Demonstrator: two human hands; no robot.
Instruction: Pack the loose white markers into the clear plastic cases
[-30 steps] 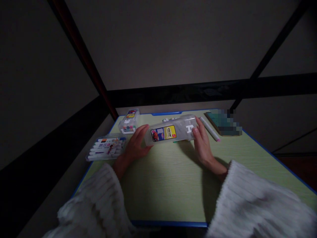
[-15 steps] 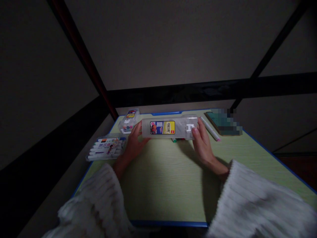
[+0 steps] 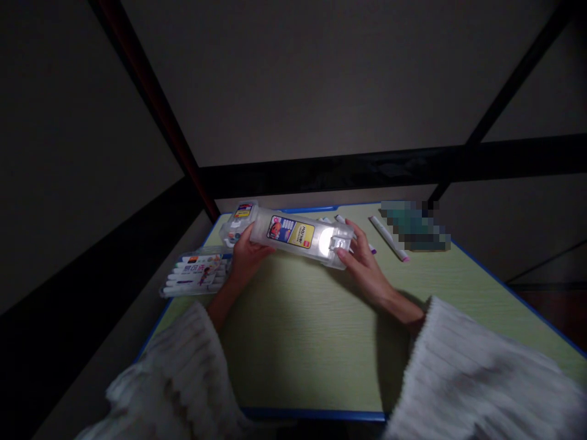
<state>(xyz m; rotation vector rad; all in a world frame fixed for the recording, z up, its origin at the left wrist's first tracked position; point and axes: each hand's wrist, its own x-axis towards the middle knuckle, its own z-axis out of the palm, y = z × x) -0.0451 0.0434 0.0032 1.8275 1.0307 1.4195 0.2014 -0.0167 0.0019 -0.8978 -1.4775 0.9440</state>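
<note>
I hold a long clear plastic marker case [image 3: 300, 237] with a yellow label above the green desk [image 3: 316, 342]. My left hand [image 3: 245, 256] grips its left end, fingers curled under it. My right hand [image 3: 364, 260] holds the right end, with the thumb on the white clasp. The case tilts, left end farther and higher. Loose markers [image 3: 355, 235] lie on the desk just behind it.
A flat marker set [image 3: 197, 273] lies at the desk's left edge, with a small clear marker box [image 3: 238, 223] behind it. A white pen [image 3: 389, 238] and a blurred dark object [image 3: 415, 227] lie at the back right. Dark rails run behind the desk.
The case has been lifted and swung to the left, its right end now nearer me. Both hands moved left with it, uncovering loose markers behind it.
</note>
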